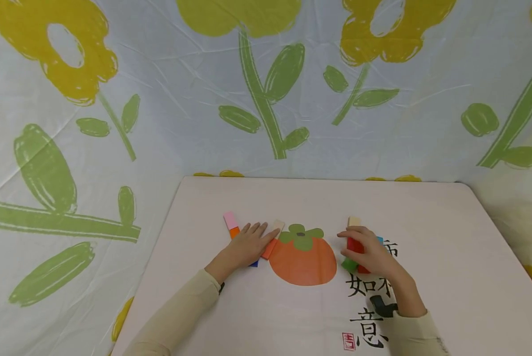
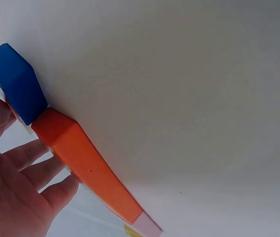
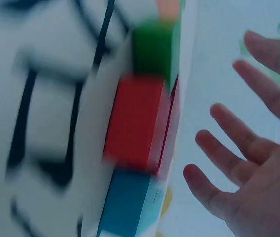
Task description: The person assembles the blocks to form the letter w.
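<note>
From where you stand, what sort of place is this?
Probably an indoor play or activity corner: wrinkled, flower-patterned cloth hangs behind a pale table, where colored blocks lie.

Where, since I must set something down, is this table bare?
Bare table: right of the right arm, behind the blocks, and below the printed fruit between left sleeve and black writing. Crowded: around the left hand and right hand, where blocks cluster.
</note>
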{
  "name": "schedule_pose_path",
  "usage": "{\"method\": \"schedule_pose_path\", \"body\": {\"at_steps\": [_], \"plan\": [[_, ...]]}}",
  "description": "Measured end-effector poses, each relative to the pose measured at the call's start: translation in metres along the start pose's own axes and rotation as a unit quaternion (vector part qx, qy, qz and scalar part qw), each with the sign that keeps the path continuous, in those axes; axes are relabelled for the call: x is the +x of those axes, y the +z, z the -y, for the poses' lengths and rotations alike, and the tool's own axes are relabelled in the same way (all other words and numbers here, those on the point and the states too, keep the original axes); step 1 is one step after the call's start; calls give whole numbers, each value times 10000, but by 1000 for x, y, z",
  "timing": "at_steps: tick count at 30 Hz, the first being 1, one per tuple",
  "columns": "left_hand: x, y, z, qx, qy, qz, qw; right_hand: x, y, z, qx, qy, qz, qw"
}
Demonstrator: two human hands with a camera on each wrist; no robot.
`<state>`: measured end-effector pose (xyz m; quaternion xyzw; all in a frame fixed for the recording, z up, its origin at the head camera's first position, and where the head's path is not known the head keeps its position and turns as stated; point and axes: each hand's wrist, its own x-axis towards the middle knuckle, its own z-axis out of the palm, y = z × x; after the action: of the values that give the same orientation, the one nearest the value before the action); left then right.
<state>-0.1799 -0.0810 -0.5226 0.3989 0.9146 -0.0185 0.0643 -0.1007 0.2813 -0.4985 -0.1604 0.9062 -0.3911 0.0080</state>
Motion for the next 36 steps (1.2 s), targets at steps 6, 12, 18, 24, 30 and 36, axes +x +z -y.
{"method": "schedule_pose_path", "body": {"at_steps": [6,12,18,24,30,36], "plan": [[0,0,-1,8,70,8,10000,-11,-14,-13,-211,122,412,9989],[-2,-4,-2,-49,105,1,9999,-14,-16,-18,-306,78,686,9971],[-4,-6,-3,-107,71,10,9999,-15,-14,-16,-562,95,714,9958],[-5,-3,-2,-133,70,0,9999,-17,-9,-17,-701,162,696,9950],[-3,0,-1,-178,37,2,9998,-17,-7,-17,-846,202,569,9946],[-3,0,-1,-170,39,-6,9998,-17,-5,-15,-881,214,496,9946]]}}
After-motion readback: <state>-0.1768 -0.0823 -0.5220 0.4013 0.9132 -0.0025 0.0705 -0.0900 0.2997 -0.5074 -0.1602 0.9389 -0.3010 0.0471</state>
